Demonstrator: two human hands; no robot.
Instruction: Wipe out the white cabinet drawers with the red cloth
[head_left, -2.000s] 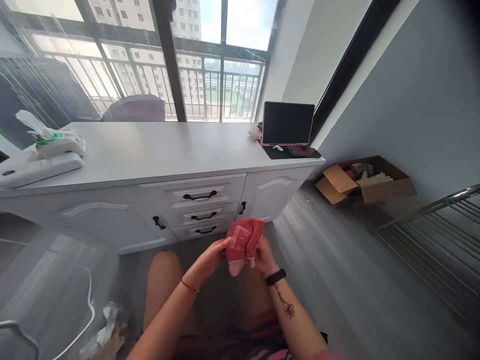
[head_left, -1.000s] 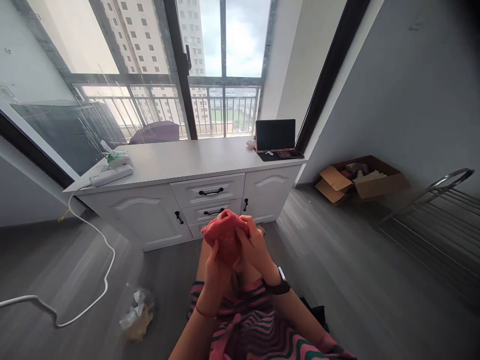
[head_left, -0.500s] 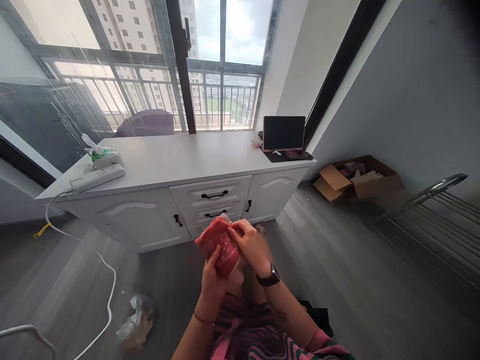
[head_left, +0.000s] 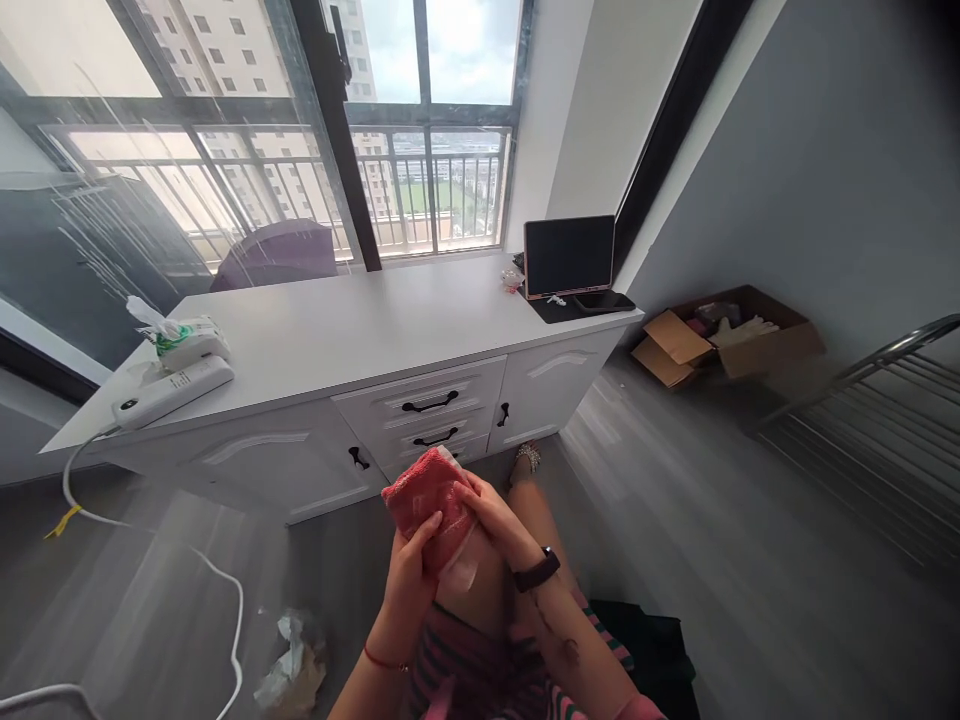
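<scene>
A folded red cloth (head_left: 429, 492), terry-like with a pale pattern and a whitish edge, is held above my lap. My left hand (head_left: 411, 568) grips its lower left side, thumb lying on top. On the right side, my right hand (head_left: 491, 512) has its fingers closed over the edge, and a dark watch band (head_left: 537, 570) circles that wrist. Something thin, whitish and translucent (head_left: 459, 574) hangs below the cloth; I cannot tell whether it is attached. The fingers under the cloth are hidden.
Ahead stands a white cabinet (head_left: 337, 345) with a tissue pack (head_left: 191, 342), a power strip (head_left: 176, 392) and a dark-screened device (head_left: 568, 256) on top. An open cardboard box (head_left: 765, 350) and a metal rack (head_left: 885, 400) are right. A white cable (head_left: 238, 610) and crumpled plastic (head_left: 289, 665) lie left.
My right hand has moved from pinching the cloth's upper edge to lying flatter along its right side. The cloth looks turned slightly. The view has shifted, and a foot now shows by the cabinet.
</scene>
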